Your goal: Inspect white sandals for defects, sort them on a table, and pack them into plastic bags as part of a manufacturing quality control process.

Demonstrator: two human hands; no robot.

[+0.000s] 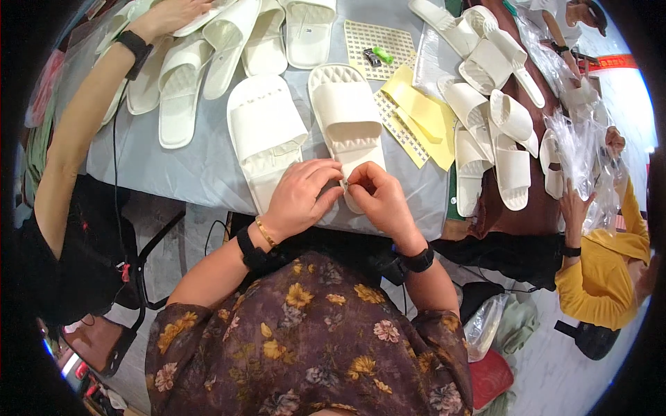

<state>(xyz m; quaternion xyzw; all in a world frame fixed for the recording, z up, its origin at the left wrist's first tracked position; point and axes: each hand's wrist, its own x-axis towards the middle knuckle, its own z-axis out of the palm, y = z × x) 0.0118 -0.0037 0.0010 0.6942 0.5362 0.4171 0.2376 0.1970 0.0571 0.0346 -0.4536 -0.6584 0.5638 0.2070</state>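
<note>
Two white slide slippers lie side by side at the near edge of the table: a left slipper [266, 125] and a right slipper [345, 111], toes pointing away. My left hand [302, 197] rests over the heel part of the left slipper, fingers curled and thumb toward the right hand. My right hand [381, 201] is pinched above the heel of the right slipper. The fingertips of both hands meet at a tiny thing between them, too small to make out. A small thread or loop shows on the left slipper's strap.
Sticker sheets [357, 41], yellow backing paper [416, 107] and a small green-and-black item [378, 55] lie beyond. More white slippers [184, 90] are at left, near another person's hand [177, 14]; others [513, 173] lie at right, where a person in yellow [596, 277] handles clear plastic bags [586, 145].
</note>
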